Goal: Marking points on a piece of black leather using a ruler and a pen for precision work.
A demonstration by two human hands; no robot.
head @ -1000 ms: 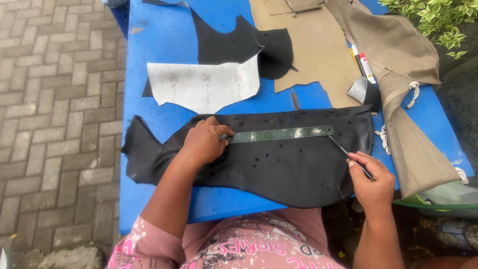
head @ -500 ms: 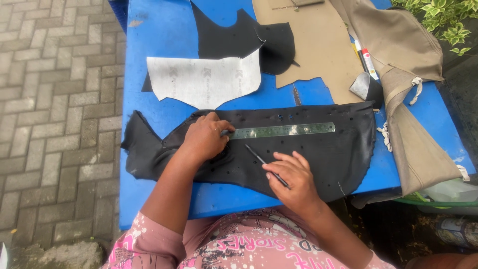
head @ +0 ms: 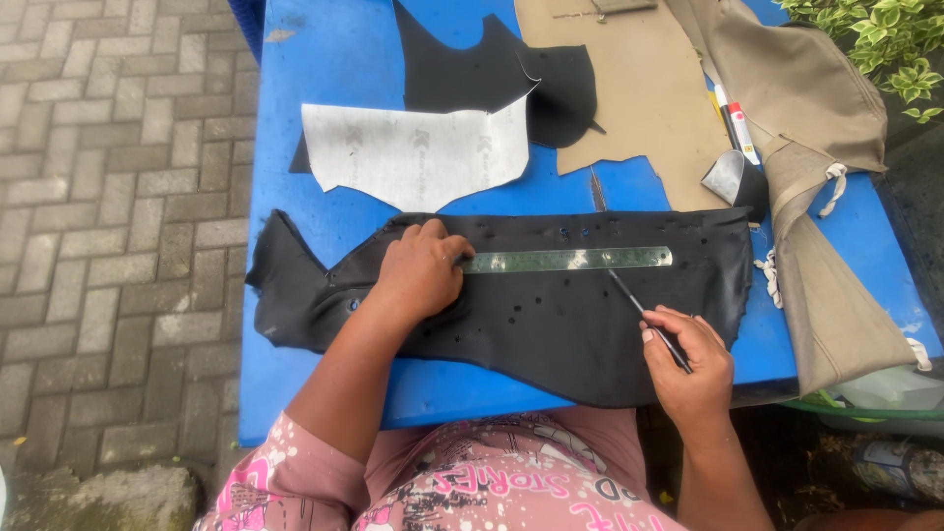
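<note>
Two hands work on one black sheet spread across the blue table. A steel ruler lies flat along the sheet's upper part, lengthwise, and serves here as the landmark.

Risks, as judged:
- Ruler slip. Only its left end is pinned; the right end lies free on the sheet. Sideways pressure from the tool against that free end could swing it and skew the line.
- Sheet creep. The sheet's near edge hangs at the table edge and its left tail is rumpled; a drag could pull the material under the ruler.
- Stray mark or scratch if the tip lifts over one of the small punched holes below the ruler.

Left hand: palm down on the ruler's left end, fingers curled and pressing, holding nothing; forearm comes in from below the ruler at a slant.

Right hand: below the ruler's right end, fingers pinched round a thin dark stylus in a pen grip; its tip meets the ruler's lower edge near the right end.

Above the ruler lie a white pattern piece and a second black piece; tan fabric lies above its right end.
</note>
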